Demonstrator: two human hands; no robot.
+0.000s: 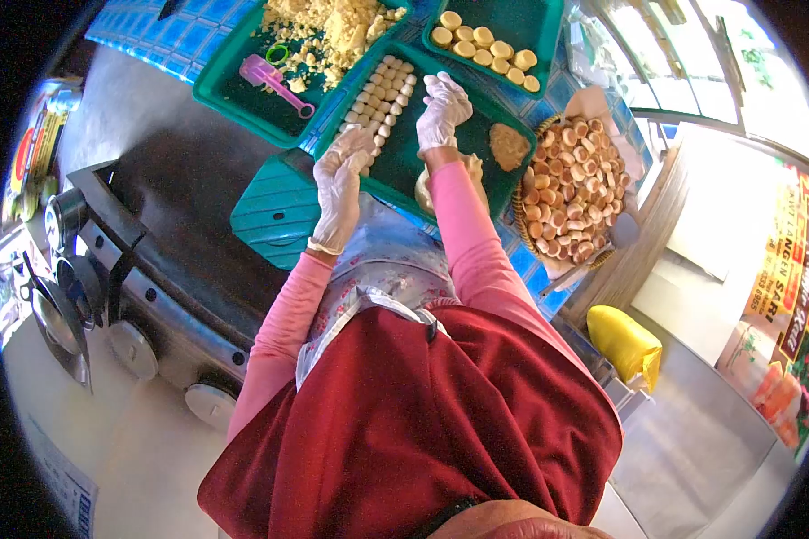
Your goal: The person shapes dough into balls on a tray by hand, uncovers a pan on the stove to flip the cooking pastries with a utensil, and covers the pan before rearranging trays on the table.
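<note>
My left hand, in a thin whitish glove, is over the near left edge of a green tray. Its fingers are bent together beside rows of small white dough balls; anything inside them is hidden. Above the middle of the same tray is my right hand, also gloved, with curled fingers and no visible object in them. A pale dough mass shows partly beneath my right forearm. On the tray's right side lies a flat tan lump.
Another green tray holds yellow crumbly mix and a pink scoop. Round yellow pieces sit in a far tray. To the right stands a basket of browned rounds. A dark griddle is at left.
</note>
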